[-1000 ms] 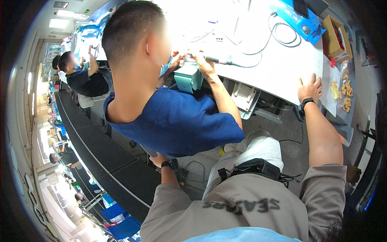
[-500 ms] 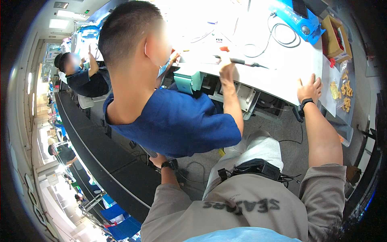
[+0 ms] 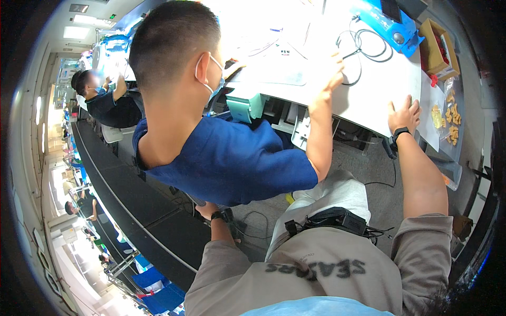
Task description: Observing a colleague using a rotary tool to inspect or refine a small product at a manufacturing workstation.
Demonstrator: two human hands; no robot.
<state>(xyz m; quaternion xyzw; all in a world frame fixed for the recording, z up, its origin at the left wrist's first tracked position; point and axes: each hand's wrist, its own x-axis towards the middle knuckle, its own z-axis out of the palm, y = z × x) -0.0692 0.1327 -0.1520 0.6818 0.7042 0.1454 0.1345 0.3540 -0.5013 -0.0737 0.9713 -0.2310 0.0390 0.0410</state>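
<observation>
My right hand (image 3: 405, 116) lies on the near right corner of the white table (image 3: 369, 108), fingers spread, holding nothing. My left hand (image 3: 205, 210) is low behind a seated person in a blue shirt (image 3: 226, 158), next to a grey edge that looks like a chair back. Its fingers are mostly hidden, so its grip does not show. The seated person's right hand (image 3: 332, 73) is raised over the table, beside a dark looped cable (image 3: 360, 58). Glare hides whatever it holds. Their other hand (image 3: 232, 68) is at the table's edge.
At the back right stands a blue bench unit (image 3: 390, 29), with an open cardboard box (image 3: 438, 52) beside it. Small tan pieces (image 3: 452, 118) lie in a clear plastic bag on the right. A teal box-shaped part (image 3: 245, 107) sits under the table edge. Other people work at the far left.
The seated person's right hand has moved right and away from the near edge. The black pen-shaped tool no longer shows, and the cable loops have shifted. My hands stay put.
</observation>
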